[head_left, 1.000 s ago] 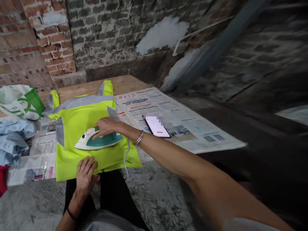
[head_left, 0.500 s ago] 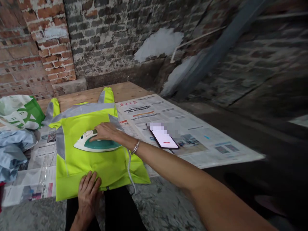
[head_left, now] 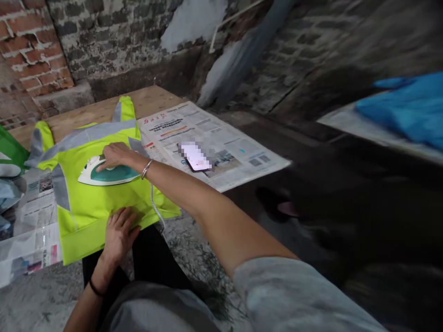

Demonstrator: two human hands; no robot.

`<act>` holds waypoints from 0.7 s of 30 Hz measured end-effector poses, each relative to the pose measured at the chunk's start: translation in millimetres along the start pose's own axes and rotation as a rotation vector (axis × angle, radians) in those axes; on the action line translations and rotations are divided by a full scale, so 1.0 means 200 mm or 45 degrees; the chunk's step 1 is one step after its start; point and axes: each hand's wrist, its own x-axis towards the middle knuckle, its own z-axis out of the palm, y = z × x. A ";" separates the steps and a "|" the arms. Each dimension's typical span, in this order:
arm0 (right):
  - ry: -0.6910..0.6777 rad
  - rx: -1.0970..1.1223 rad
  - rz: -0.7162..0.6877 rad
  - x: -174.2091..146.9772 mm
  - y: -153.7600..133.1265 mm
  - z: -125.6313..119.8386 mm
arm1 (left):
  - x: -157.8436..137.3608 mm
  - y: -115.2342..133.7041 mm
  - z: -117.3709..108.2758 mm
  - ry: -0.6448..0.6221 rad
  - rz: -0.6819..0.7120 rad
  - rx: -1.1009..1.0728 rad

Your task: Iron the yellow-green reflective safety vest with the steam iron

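A bright yellow-green long-sleeved jacket (head_left: 86, 205) with grey reflective panels lies flat on the newspaper-covered table. My right hand (head_left: 116, 154) is closed around the handle of a white and teal steam iron (head_left: 114, 174), whose soleplate rests on the jacket's middle and whose tip points left. The iron's pale cord (head_left: 155, 207) runs down over the jacket's near edge. My left hand (head_left: 119, 230) lies on the near hem with its fingers stretched over the fabric; its thumb side is at the edge.
A phone with a lit screen (head_left: 195, 157) lies on the newspaper (head_left: 221, 133) to the right. A green and white bag (head_left: 12, 152) and light blue cloth (head_left: 8, 196) are at the left. A blue cloth or bag (head_left: 404, 108) sits on another surface at far right. Brick walls stand behind.
The head view has turned right and down, bringing the blue item and my grey sleeve into sight. My left hand sits slightly further right on the hem. My right hand still holds the iron.
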 end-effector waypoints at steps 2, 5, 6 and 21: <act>-0.020 0.004 -0.034 -0.01 0.00 -0.02 | 0.02 0.00 0.02 0.006 -0.004 -0.017; -0.020 0.002 -0.061 -0.01 0.00 -0.03 | 0.03 0.00 0.03 0.015 -0.003 -0.013; -0.011 0.001 -0.065 -0.01 0.00 -0.02 | 0.04 0.00 0.04 0.018 0.005 -0.007; 0.057 -0.020 -0.104 0.01 0.00 -0.02 | 0.20 0.12 0.20 -0.030 -0.118 -0.176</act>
